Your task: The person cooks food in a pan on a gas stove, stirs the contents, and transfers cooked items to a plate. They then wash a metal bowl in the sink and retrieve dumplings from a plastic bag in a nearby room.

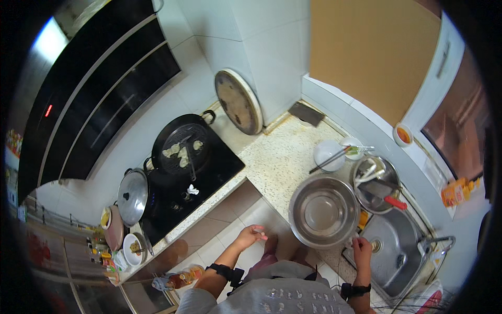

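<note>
My left hand (251, 237) is over the floor before the counter, fingers partly spread, holding nothing that I can see. Beside the sink, my right hand (361, 249) pinches a small whitish thing (350, 242), perhaps a cloth, near the rim of a large steel basin (324, 212). Right of the basin, a steel pot (357, 168) holds white pieces and a cleaver with a red handle (395, 202). At the left, a black wok (159, 153) on the cooktop (223, 157) contains pale food (183, 157) and a spatula (191, 161).
A metal sink (392, 251) with a faucet (437, 243) lies at the right. Chopsticks (329, 160) rest across a white bowl (330, 151). A lidded pot (133, 196) stands left of the wok. A round board (238, 103) leans on the wall. Bottles (184, 276) stand on the floor.
</note>
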`<state>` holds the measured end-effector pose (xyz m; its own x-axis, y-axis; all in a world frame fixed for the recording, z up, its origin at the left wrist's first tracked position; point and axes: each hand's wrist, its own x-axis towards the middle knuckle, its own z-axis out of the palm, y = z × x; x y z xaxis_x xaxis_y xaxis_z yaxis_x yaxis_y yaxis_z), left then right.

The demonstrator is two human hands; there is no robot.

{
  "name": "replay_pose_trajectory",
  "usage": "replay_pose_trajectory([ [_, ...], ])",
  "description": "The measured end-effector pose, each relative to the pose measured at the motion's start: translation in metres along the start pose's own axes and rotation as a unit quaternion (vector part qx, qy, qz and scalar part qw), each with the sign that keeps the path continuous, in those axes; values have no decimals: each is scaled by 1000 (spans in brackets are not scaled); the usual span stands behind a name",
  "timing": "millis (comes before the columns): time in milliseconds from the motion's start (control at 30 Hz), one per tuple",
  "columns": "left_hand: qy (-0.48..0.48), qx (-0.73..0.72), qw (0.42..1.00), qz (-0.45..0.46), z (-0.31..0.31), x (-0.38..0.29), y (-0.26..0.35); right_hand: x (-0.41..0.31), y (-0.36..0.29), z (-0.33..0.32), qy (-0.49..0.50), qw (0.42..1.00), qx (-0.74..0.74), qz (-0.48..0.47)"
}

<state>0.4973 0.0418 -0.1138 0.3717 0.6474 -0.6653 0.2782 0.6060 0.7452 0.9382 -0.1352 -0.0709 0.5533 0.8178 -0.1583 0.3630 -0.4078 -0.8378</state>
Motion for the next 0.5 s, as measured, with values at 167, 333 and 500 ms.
replay_pose_trajectory([
  [167, 23, -69, 997, 4, -7, -4, -8, 9, -13, 7, -5, 1000, -26, -16],
  [333, 49, -53, 996, 53, -15, -2, -27, 9, -36, 14, -18, 998, -45, -48],
  [500, 38, -64, 997, 28, -27, -1, -38, 4, -53, 25, -14, 997, -33, -71],
])
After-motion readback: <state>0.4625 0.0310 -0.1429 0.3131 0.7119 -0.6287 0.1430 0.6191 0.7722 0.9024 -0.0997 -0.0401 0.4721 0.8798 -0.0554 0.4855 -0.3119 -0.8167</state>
